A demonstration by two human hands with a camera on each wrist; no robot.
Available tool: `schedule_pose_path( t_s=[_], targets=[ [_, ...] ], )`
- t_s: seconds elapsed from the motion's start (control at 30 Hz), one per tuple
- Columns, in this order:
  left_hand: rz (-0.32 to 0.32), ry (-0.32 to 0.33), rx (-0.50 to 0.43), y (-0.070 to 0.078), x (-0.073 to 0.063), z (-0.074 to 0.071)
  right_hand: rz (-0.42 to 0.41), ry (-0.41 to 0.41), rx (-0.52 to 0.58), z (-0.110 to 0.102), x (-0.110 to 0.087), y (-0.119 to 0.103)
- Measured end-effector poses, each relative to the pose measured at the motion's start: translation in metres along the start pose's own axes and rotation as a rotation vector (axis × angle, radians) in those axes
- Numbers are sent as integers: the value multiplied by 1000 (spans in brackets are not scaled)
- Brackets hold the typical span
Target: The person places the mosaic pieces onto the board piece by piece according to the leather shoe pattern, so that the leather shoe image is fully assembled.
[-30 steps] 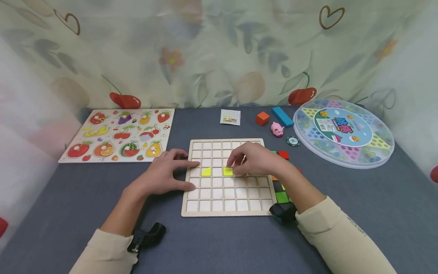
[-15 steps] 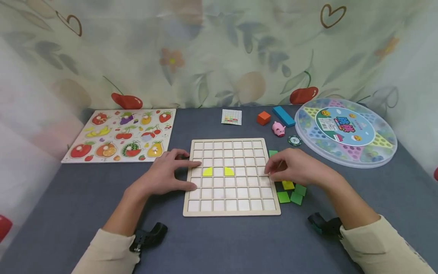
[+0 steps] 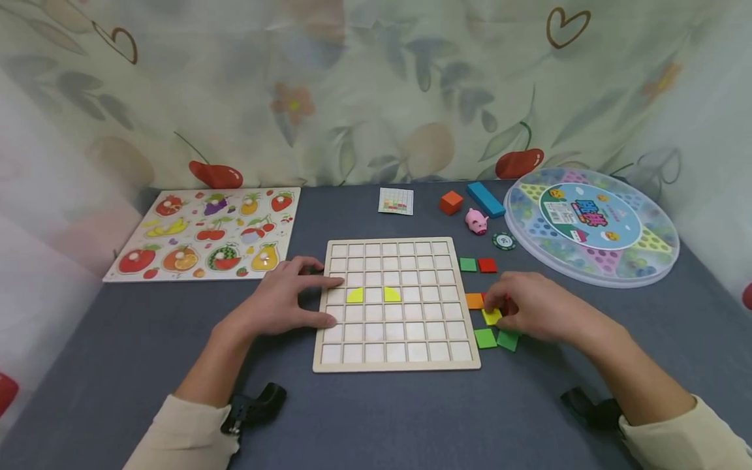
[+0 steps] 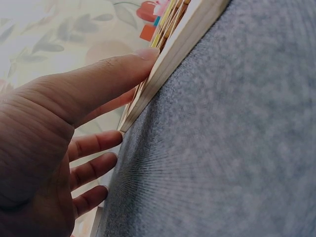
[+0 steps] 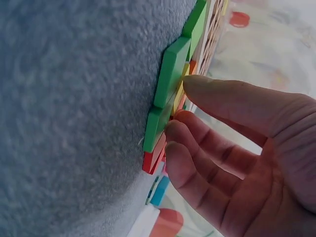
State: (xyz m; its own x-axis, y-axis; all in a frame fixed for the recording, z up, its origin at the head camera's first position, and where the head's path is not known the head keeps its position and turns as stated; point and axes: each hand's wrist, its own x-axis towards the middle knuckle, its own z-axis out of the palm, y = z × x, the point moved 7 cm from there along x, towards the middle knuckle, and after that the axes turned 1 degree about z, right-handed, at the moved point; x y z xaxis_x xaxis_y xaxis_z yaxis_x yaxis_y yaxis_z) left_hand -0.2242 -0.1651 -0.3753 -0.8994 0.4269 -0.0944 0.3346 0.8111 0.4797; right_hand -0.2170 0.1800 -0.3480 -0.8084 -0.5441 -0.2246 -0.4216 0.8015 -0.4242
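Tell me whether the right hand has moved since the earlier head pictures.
Yes. Judged against the grid board, the right hand has moved rightward, from over the board to the loose tiles beside it.

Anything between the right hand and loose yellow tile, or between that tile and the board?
Nothing visible: the right hand is at the yellow tile; an orange tile and green tile flank its path to the board.
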Motion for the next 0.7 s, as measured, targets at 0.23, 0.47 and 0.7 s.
schedule_pose_path(
  t_s=[0.23,0.47,0.7],
  targets=[
    [-3,2,0,-1,0,-1,10,18,-26,3,2,-3],
    [2,9,3,0,-1,-1,9,28,-36,4,3,-3],
    [-4,10,1,0,-1,-2,39,7,-50,5,3,-5]
  ],
)
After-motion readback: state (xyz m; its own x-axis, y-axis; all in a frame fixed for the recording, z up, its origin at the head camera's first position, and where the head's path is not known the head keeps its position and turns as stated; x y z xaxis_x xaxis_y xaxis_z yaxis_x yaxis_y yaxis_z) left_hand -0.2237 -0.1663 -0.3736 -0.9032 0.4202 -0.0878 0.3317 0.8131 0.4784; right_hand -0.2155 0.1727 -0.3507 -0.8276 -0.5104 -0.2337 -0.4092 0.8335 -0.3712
